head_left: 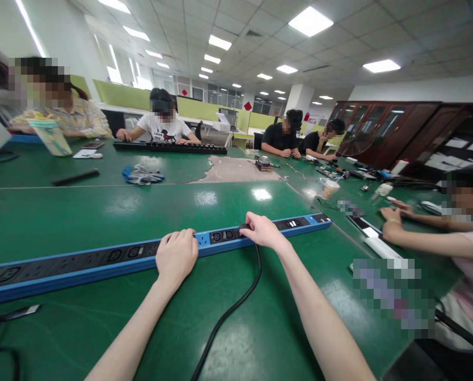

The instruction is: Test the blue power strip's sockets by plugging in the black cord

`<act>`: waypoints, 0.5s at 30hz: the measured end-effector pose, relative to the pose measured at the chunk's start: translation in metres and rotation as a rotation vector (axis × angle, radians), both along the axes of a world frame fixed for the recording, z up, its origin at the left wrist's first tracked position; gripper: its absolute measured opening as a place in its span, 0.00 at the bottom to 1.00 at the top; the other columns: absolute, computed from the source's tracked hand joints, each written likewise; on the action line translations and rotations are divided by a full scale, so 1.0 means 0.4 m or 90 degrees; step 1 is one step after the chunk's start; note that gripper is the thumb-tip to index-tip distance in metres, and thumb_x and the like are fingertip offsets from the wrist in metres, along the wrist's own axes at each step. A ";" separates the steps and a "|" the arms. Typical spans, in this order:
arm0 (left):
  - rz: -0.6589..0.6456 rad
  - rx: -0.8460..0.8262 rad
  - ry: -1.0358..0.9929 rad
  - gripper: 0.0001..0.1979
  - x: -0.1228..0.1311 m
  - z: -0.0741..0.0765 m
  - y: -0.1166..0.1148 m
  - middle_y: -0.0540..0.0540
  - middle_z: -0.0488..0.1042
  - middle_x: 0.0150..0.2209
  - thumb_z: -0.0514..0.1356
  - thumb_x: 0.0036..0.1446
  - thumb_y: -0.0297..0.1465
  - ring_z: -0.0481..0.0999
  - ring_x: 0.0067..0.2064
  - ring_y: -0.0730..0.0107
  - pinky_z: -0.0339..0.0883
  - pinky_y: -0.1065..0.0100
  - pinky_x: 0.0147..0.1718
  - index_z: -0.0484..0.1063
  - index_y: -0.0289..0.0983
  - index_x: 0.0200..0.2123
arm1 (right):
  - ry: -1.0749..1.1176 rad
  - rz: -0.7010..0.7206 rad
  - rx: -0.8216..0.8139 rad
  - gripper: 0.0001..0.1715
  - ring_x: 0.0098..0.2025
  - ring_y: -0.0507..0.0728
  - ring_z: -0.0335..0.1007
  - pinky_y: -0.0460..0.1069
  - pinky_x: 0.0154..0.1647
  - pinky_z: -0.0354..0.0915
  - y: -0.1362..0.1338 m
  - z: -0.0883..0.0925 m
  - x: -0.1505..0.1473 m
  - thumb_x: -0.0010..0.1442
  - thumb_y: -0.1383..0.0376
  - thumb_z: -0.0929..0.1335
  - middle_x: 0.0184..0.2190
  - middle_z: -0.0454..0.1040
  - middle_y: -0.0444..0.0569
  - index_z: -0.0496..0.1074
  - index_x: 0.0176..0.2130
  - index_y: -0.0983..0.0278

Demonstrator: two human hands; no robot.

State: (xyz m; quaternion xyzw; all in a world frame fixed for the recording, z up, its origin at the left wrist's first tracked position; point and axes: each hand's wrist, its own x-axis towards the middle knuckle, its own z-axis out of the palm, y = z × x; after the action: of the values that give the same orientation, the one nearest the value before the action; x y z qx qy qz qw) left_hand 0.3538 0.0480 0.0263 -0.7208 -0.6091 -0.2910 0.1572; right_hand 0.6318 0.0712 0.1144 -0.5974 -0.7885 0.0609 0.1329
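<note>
A long blue power strip (101, 278) with black sockets lies across the green table, running from the left edge up to the right. My left hand (176, 254) is wrapped over the strip near its middle, fingers curled round its far side. Farther right, my right hand (261, 230) grips a black plug (244, 228) at one of the sockets. How deep the plug sits cannot be seen. Its black cord (236, 307) hangs toward me and curves down over the tabletop.
Work gloves (142, 173), a black bar (76, 177) and a long black strip (170, 147) lie across the table. A plastic cup (329, 188) stands right. Another cable (0, 320) lies near left. A person in pink (469, 248) sits at the right; several others sit beyond.
</note>
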 end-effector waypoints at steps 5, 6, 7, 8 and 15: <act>0.002 0.006 0.010 0.16 -0.002 0.003 -0.001 0.40 0.81 0.43 0.49 0.68 0.31 0.77 0.47 0.53 0.60 0.55 0.53 0.77 0.39 0.45 | -0.126 -0.050 0.033 0.16 0.42 0.61 0.76 0.50 0.40 0.62 -0.046 0.015 -0.067 0.68 0.53 0.67 0.40 0.78 0.52 0.66 0.49 0.59; 0.003 0.007 0.012 0.16 -0.002 0.004 -0.002 0.40 0.81 0.43 0.49 0.68 0.31 0.77 0.47 0.53 0.60 0.55 0.53 0.76 0.39 0.45 | -0.142 -0.056 0.039 0.16 0.43 0.62 0.76 0.51 0.41 0.63 -0.053 0.016 -0.081 0.68 0.54 0.67 0.41 0.78 0.53 0.65 0.50 0.59; 0.004 0.007 0.014 0.16 -0.002 0.004 -0.003 0.40 0.81 0.43 0.49 0.68 0.31 0.77 0.47 0.53 0.60 0.55 0.53 0.76 0.39 0.45 | -0.152 -0.059 0.042 0.16 0.44 0.63 0.77 0.52 0.42 0.64 -0.059 0.016 -0.092 0.68 0.55 0.67 0.41 0.78 0.54 0.65 0.51 0.59; 0.005 0.007 0.014 0.16 -0.002 0.005 -0.004 0.40 0.81 0.43 0.49 0.68 0.31 0.77 0.47 0.53 0.60 0.55 0.53 0.76 0.39 0.45 | -0.158 -0.058 0.043 0.15 0.44 0.64 0.77 0.53 0.43 0.64 -0.063 0.017 -0.099 0.68 0.57 0.67 0.42 0.78 0.55 0.65 0.52 0.59; -0.002 0.000 -0.013 0.16 0.000 0.005 -0.003 0.40 0.81 0.43 0.48 0.67 0.31 0.77 0.47 0.52 0.60 0.54 0.54 0.77 0.39 0.45 | -0.167 -0.033 -0.020 0.11 0.46 0.65 0.77 0.53 0.43 0.66 -0.053 0.043 -0.047 0.70 0.59 0.64 0.42 0.78 0.57 0.67 0.48 0.62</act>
State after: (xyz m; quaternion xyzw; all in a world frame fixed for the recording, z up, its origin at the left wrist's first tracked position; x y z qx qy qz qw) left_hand 0.3537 0.0469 0.0281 -0.7188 -0.6096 -0.2984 0.1503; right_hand 0.6131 0.0499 0.1316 -0.6223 -0.7825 -0.0093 0.0209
